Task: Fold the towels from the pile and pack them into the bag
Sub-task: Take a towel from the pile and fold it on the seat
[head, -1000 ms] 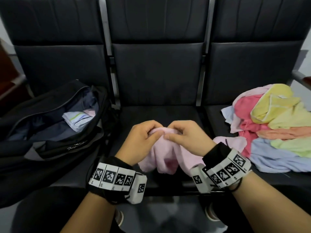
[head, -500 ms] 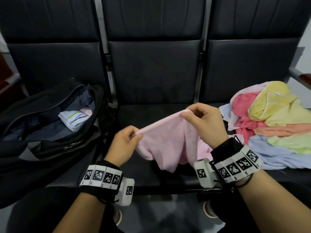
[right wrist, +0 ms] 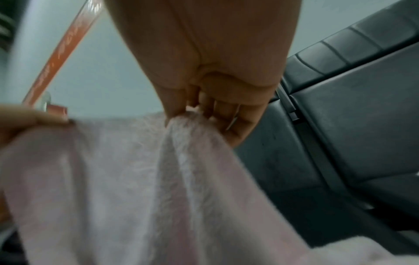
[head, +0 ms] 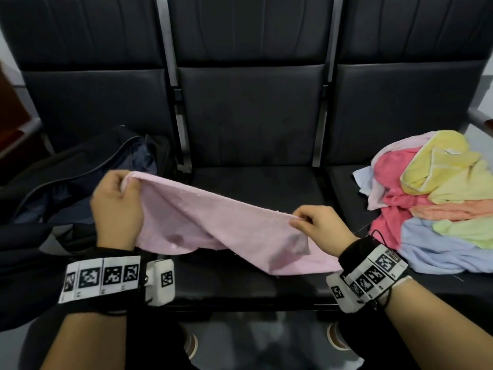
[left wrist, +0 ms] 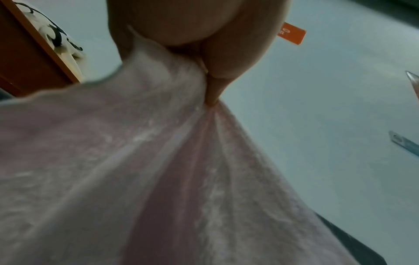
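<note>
A pale pink towel (head: 213, 225) is stretched in the air over the middle seat. My left hand (head: 120, 198) pinches its left top corner, up near the bag. My right hand (head: 317, 225) pinches the right end of the top edge, lower down. The cloth sags between them and its lower part hangs to the seat front. In the left wrist view the pink towel (left wrist: 136, 161) fans out from my fingers (left wrist: 213, 93). The right wrist view shows the pink towel (right wrist: 136, 179) gathered at my fingertips (right wrist: 181, 109). The black bag (head: 66, 182) lies open on the left seat.
A pile of towels (head: 437, 204), in yellow, red, orange, green and blue, covers the right seat. Black seat backs (head: 250, 108) rise behind, with metal posts between the seats. My legs and shoes show below the seat's front edge.
My hands have moved apart and spread the pink towel wide. The left hand went up and left toward the bag; the right hand went down and right.
</note>
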